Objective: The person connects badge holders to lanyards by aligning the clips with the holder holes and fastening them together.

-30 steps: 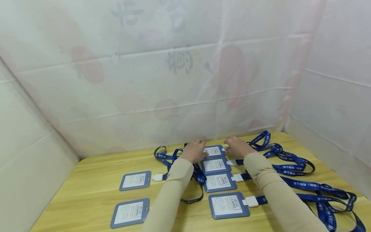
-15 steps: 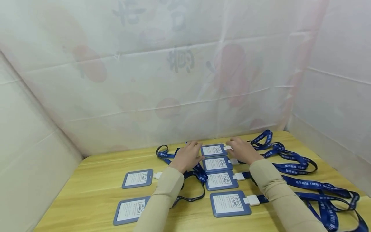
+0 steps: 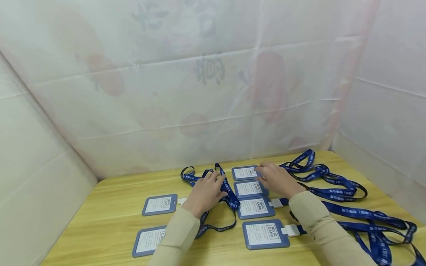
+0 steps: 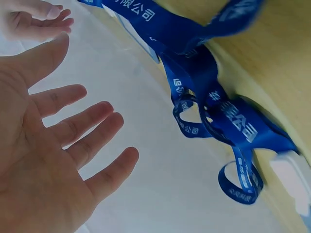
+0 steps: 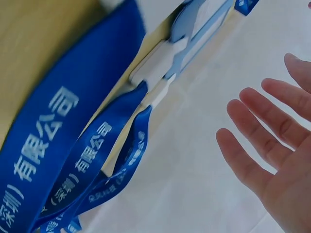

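Note:
My left hand [image 3: 205, 192] hovers over a bunched blue lanyard [image 3: 229, 197] in the head view, its fingers spread and holding nothing. In the left wrist view the palm and loosely bent fingers stand apart from the printed strap [image 4: 233, 121]. My right hand [image 3: 276, 180] is above the white clips of the two farthest ID card holders, partly covering the farthest one [image 3: 244, 173] and the second one [image 3: 249, 188]. The right wrist view has its fingers relaxed, with nothing in them, beside blue straps [image 5: 87, 155] and a white clip [image 5: 155, 63].
Nearer in the same column lie a third card holder [image 3: 255, 207] and a fourth [image 3: 266, 234], their lanyards [image 3: 376, 221] trailing right. Two more holders, one far [image 3: 159, 204] and one near [image 3: 149, 241], lie at left on the wooden table [image 3: 96, 218]. White sheeting [image 3: 166, 111] stands behind.
My left hand has drawn away from the farthest card holder, leftward and nearer to me. The right hand has shifted slightly nearer, off the table's far edge. The card holders lie as before.

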Demonstrator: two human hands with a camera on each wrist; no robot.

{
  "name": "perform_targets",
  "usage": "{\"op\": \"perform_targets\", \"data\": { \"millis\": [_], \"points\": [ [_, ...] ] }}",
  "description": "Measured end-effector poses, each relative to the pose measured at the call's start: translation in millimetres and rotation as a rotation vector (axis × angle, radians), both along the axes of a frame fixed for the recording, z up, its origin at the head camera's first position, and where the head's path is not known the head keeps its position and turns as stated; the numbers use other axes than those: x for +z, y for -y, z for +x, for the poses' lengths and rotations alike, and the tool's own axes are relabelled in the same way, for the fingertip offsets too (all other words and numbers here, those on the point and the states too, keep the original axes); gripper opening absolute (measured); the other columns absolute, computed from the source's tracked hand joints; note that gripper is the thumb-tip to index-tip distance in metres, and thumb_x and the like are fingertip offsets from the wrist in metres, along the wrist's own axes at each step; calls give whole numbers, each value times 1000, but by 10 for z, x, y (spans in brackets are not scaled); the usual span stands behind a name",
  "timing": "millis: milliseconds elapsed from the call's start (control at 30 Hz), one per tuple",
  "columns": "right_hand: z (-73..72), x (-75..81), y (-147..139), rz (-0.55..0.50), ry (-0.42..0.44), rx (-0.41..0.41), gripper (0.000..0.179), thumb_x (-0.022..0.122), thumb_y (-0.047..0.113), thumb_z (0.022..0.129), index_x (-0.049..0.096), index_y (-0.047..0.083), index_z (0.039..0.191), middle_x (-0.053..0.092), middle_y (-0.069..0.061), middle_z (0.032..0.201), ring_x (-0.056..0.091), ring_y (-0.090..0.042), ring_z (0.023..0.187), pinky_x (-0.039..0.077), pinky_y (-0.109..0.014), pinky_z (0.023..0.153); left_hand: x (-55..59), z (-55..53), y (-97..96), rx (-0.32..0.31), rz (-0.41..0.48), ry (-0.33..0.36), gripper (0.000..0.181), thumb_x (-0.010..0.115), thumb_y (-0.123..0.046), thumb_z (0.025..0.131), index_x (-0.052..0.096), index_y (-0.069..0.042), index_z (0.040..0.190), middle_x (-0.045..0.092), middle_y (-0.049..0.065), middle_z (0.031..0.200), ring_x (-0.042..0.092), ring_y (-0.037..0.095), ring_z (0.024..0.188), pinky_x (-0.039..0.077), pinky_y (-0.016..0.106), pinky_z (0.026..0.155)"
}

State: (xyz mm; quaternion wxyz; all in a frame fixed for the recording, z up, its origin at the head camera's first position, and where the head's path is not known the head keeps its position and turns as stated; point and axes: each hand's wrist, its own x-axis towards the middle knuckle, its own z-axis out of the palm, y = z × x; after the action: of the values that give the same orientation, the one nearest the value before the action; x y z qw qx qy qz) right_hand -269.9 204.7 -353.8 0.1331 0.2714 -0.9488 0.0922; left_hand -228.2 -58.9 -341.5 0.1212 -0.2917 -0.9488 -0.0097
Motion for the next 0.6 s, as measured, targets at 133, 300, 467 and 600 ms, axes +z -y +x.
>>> {"op": "perform_targets", "data": {
  "millis": [133,300,467,600],
  "points": [
    [107,23,38,6,30,-14,34,75,15,94,69,-3,122,64,-24,121,64,-39,109,56,-51,88,-2,159,171,4,41,-3,54,71,-32,97,57,-2,139,59,18,137,56,34,127,51,51,99],
    [247,13,84,-19,29,-18,31,75,15,93,71,-2,119,65,-23,122,63,-39,112,55,-51,91,-64,371,483,54,81,49,54,73,-29,95,57,0,138,59,21,135,57,38,123,51,56,96],
    [340,13,155,-48,15,37,31,74,16,94,71,-1,120,65,-22,122,63,-40,113,53,-53,94,-106,493,702,94,110,80,55,76,-27,92,58,1,136,58,23,134,57,40,122,51,59,94],
    [417,-10,202,-75,6,83,32,74,15,94,70,-2,120,66,-22,122,63,-40,114,53,-53,94,-107,581,816,118,97,71,54,77,-28,92,59,0,135,59,22,133,57,40,122,51,59,94]
  ]
}}
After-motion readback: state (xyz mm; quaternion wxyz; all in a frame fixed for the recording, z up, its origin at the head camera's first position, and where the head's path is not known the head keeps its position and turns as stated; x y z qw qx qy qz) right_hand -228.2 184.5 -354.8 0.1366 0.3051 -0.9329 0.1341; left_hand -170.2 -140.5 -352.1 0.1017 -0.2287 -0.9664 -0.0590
